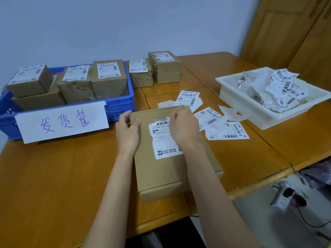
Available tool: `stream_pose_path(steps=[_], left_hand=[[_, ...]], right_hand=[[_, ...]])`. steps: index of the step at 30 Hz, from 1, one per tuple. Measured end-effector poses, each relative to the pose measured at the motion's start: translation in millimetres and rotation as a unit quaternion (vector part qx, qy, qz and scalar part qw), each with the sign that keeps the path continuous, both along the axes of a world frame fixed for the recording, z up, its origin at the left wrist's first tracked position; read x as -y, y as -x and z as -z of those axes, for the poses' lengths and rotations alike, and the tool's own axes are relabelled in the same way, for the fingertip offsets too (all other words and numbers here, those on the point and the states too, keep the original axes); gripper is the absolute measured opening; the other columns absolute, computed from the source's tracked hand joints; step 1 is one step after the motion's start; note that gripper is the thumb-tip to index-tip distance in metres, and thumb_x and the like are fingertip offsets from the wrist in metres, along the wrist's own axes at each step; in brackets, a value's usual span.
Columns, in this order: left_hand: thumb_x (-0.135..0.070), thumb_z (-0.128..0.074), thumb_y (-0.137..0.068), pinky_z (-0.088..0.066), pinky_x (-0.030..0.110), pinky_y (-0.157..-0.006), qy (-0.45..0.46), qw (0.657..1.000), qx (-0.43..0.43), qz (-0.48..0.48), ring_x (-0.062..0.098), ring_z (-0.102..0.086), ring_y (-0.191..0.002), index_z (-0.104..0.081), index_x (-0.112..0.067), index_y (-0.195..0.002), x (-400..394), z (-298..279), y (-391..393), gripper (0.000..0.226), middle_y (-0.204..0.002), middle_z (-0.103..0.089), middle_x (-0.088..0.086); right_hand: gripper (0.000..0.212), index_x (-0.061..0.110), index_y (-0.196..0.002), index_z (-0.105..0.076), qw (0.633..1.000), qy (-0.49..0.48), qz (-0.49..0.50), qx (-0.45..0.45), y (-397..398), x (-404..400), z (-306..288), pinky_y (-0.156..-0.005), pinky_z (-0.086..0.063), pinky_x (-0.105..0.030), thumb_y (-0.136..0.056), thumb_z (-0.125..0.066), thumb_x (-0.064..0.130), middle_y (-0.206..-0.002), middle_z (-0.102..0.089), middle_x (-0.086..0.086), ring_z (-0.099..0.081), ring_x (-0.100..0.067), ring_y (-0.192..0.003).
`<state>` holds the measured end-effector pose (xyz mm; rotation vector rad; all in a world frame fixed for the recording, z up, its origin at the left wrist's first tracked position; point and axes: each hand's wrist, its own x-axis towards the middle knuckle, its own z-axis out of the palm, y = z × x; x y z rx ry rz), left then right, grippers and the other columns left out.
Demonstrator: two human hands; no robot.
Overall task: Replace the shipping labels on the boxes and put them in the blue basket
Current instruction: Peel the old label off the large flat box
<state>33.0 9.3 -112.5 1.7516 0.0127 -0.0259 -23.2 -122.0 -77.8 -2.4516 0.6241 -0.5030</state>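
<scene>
In the head view, a flat box point(170, 169) lay on the table point(53, 176) under both hands. The left hand point(127, 133) gripped its far left corner, thumb on top. The right hand point(182, 125) pinched the torn top edge of the label point(163, 142) stuck to the box. Fresh labels point(222, 126) lay just right of that hand; the blue basket point(123, 102), holding boxes, sat left of the left hand.

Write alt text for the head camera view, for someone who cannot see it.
A person's right hand peels a torn shipping label off a flat cardboard box while the left hand grips its corner. A blue basket holds relabelled boxes; loose labels and a white tray of scraps lie to the right.
</scene>
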Motion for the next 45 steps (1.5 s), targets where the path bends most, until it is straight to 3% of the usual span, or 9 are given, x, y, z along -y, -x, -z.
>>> stream_pose_path(steps=[5, 9, 16, 19, 28, 33, 37, 41, 45], left_hand=[[-0.022, -0.053, -0.098, -0.043, 0.045, -0.105, 0.001, 1.0, -0.002, -0.004, 0.022, -0.051, -0.122, -0.046, -0.027, -0.137, 0, 0, 0, 0.04, -0.139, -0.048, 0.004], [-0.021, -0.054, -0.098, -0.044, 0.045, -0.105, 0.009, 1.0, -0.004, -0.004, 0.023, -0.052, -0.122, -0.047, -0.027, -0.136, 0, 1, -1, 0.039, -0.139, -0.048, 0.004], [-0.021, -0.054, -0.098, -0.044, 0.046, -0.104, 0.013, 1.0, -0.007, -0.003, 0.024, -0.052, -0.122, -0.046, -0.027, -0.137, 0, 1, -1, 0.04, -0.139, -0.048, 0.004], [-0.021, -0.054, -0.098, -0.044, 0.045, -0.104, 0.013, 1.0, -0.007, -0.005, 0.024, -0.052, -0.122, -0.047, -0.027, -0.136, 0, 1, -1, 0.04, -0.139, -0.048, 0.004], [-0.022, -0.053, -0.098, -0.047, 0.043, -0.102, 0.01, 1.0, -0.006, -0.006, 0.023, -0.054, -0.119, -0.045, -0.027, -0.138, 0, 0, 0, 0.04, -0.139, -0.049, 0.004], [-0.023, -0.054, -0.098, -0.046, 0.044, -0.102, 0.007, 1.0, -0.006, -0.006, 0.023, -0.054, -0.119, -0.046, -0.027, -0.138, -1, 1, -1, 0.04, -0.139, -0.048, 0.004], [-0.024, -0.054, -0.098, -0.046, 0.046, -0.102, 0.0, 1.0, -0.005, -0.004, 0.024, -0.055, -0.118, -0.046, -0.028, -0.137, -1, 3, -1, 0.04, -0.137, -0.049, 0.004], [-0.023, -0.054, -0.097, -0.044, 0.046, -0.105, -0.006, 1.0, 0.005, -0.005, 0.024, -0.052, -0.122, -0.047, -0.027, -0.136, -1, 2, -2, 0.039, -0.138, -0.049, 0.006], [-0.024, -0.054, -0.098, -0.045, 0.047, -0.103, -0.005, 1.0, 0.003, -0.003, 0.024, -0.053, -0.12, -0.047, -0.027, -0.136, -1, 3, -2, 0.039, -0.138, -0.048, 0.006]], right_hand=[[0.019, 0.003, -0.095, -0.065, 0.998, -0.05, -0.022, 0.009, 8, -1, -3, -0.074, -0.044, -0.031, -0.092, -0.046, 0.004, -0.114, -0.055, -0.007, -0.056, -0.022, -0.093], [0.016, 0.006, -0.092, -0.064, 0.988, -0.134, 0.005, 0.071, 11, -1, -2, -0.067, -0.041, -0.026, -0.088, -0.049, 0.003, -0.101, -0.054, -0.001, -0.046, -0.009, -0.078], [0.05, 0.022, -0.13, -0.048, 0.986, -0.146, -0.001, 0.08, 11, 1, 1, -0.072, -0.046, -0.025, -0.088, -0.055, -0.004, -0.093, -0.056, 0.002, -0.052, -0.01, -0.083], [0.029, 0.017, -0.118, -0.059, 0.991, -0.112, -0.01, 0.066, 10, -1, 2, -0.074, -0.05, -0.029, -0.095, -0.049, 0.002, -0.103, -0.06, 0.002, -0.057, -0.012, -0.086], [0.019, 0.02, -0.106, -0.06, 0.993, -0.101, -0.036, 0.057, 12, -3, 2, -0.086, -0.045, -0.035, -0.087, -0.061, 0.015, -0.108, -0.055, 0.001, -0.046, -0.016, -0.105], [0.046, 0.028, -0.127, -0.054, 0.994, -0.008, -0.088, 0.07, 16, -7, 0, -0.099, -0.041, -0.034, -0.085, -0.065, 0.012, -0.136, -0.043, 0.008, -0.036, -0.013, -0.125], [0.036, 0.026, -0.124, -0.059, 0.991, 0.004, -0.118, 0.069, 14, -13, 0, -0.099, -0.041, -0.038, -0.094, -0.054, 0.007, -0.104, -0.065, 0.009, -0.045, -0.013, -0.116], [0.032, 0.023, -0.103, -0.059, 0.986, -0.073, -0.117, 0.094, 7, -16, 5, -0.092, -0.046, -0.046, -0.088, -0.049, -0.004, -0.08, -0.059, 0.007, -0.053, -0.021, -0.103], [0.033, 0.027, -0.096, -0.056, 0.982, -0.1, -0.122, 0.101, 6, -16, 7, -0.089, -0.048, -0.048, -0.088, -0.047, -0.003, -0.076, -0.054, 0.01, -0.054, -0.023, -0.101]])
